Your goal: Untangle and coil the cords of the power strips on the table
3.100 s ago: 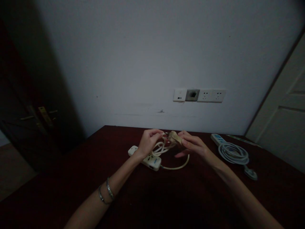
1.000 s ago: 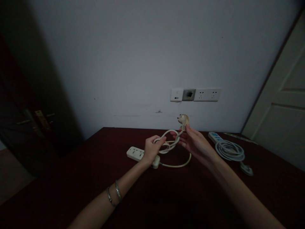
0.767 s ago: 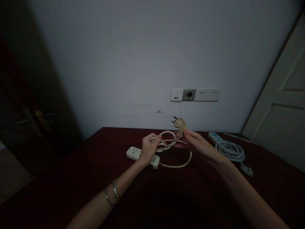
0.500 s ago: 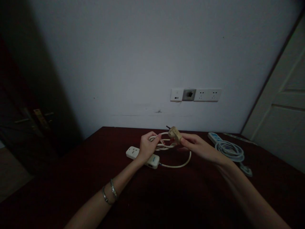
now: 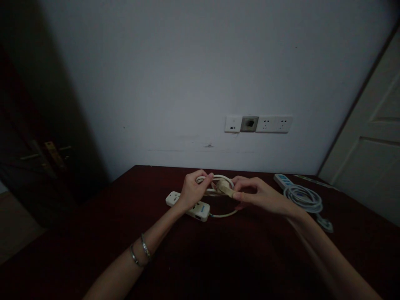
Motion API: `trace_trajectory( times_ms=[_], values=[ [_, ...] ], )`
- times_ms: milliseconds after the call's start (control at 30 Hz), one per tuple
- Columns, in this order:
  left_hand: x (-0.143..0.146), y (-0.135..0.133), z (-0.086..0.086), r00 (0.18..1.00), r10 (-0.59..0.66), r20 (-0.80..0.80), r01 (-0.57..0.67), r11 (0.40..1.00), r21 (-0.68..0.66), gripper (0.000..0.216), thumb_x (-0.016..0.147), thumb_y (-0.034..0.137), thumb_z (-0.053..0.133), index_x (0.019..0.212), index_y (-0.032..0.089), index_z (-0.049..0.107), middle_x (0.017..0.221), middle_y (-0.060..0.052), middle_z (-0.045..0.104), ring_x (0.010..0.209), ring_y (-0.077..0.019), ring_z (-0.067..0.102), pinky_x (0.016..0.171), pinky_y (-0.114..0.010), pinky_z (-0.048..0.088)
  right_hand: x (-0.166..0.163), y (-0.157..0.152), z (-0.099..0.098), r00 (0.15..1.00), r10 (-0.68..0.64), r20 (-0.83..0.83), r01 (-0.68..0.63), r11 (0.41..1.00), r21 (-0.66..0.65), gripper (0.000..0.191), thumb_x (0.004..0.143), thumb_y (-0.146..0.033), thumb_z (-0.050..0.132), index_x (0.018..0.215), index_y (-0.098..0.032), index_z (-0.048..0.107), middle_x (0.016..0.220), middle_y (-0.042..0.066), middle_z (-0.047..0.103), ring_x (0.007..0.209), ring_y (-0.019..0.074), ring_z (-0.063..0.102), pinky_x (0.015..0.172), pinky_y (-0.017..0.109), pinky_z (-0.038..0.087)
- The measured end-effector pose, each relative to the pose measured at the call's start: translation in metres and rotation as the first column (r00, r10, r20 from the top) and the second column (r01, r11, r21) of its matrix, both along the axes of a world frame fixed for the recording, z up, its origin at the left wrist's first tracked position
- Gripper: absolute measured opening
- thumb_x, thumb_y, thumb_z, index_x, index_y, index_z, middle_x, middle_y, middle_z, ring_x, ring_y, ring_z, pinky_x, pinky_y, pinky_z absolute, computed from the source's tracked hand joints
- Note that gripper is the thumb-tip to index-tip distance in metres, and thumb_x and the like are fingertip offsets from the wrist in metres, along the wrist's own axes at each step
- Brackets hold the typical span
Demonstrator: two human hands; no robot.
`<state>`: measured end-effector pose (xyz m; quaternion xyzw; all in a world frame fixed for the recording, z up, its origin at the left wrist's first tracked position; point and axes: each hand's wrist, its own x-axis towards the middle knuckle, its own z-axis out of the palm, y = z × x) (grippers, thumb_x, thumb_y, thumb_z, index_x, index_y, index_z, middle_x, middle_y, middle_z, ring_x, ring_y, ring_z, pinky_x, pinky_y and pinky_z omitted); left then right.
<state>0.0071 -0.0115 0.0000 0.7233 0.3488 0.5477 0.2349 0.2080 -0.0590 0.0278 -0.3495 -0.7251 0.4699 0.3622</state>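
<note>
My left hand (image 5: 194, 188) is closed around the coiled white power cord (image 5: 218, 176), thumb pressed over the loops. A cream-coloured plug (image 5: 223, 187) is gripped by my right hand (image 5: 250, 191), its thumb on the near end; the fingers curl behind and their tips are partly hidden. The plug sits against the coil, with its prongs out of sight. Just below my left wrist lies a white power strip (image 5: 201, 211) on the dark red table (image 5: 193, 258). From its right end the cord runs toward my right hand.
On the table's right lies a second power strip (image 5: 283, 181) with a coiled grey-white cord (image 5: 303, 198) and its plug (image 5: 325, 224). Wall sockets (image 5: 273, 124) sit above the table's back edge. A pale door (image 5: 378, 146) stands at right, a dark door with a handle (image 5: 54, 154) at left.
My right hand has turned the plug and brought it down and left into the cord loops. Its prongs showed before and are now hidden. My left hand keeps its hold on the coil.
</note>
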Motion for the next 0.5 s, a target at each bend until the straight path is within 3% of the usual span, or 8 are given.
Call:
trace_trajectory(
  times_ms=[300, 500],
  values=[
    [0.002, 0.005, -0.004, 1.000, 0.014, 0.026, -0.013, 0.999, -0.034, 0.037, 0.079, 0.042, 0.052, 0.055, 0.014, 0.053, 0.050, 0.004, 0.045, 0.050, -0.0077, 0.038, 0.049, -0.018, 0.033, -0.008, 0.005, -0.010, 0.995, -0.095, -0.025, 0.095, 0.995, 0.000, 0.032, 0.069, -0.039, 0.067, 0.056, -0.014, 0.052, 0.088, 0.004, 0.050, 0.080, 0.0151, 0.052, 0.055, 0.026, 0.055],
    [0.003, 0.005, -0.006, 0.999, 0.025, 0.024, -0.025, 0.999, -0.027, 0.037, 0.079, 0.042, 0.052, 0.055, 0.014, 0.052, 0.050, 0.004, 0.043, 0.049, -0.0078, 0.038, 0.048, -0.019, 0.031, -0.012, 0.006, -0.011, 0.983, -0.180, -0.029, 0.180, 0.983, -0.021, 0.037, 0.065, -0.042, 0.068, 0.054, -0.014, 0.048, 0.085, 0.004, 0.049, 0.073, 0.0137, 0.052, 0.052, 0.030, 0.056]
  ],
)
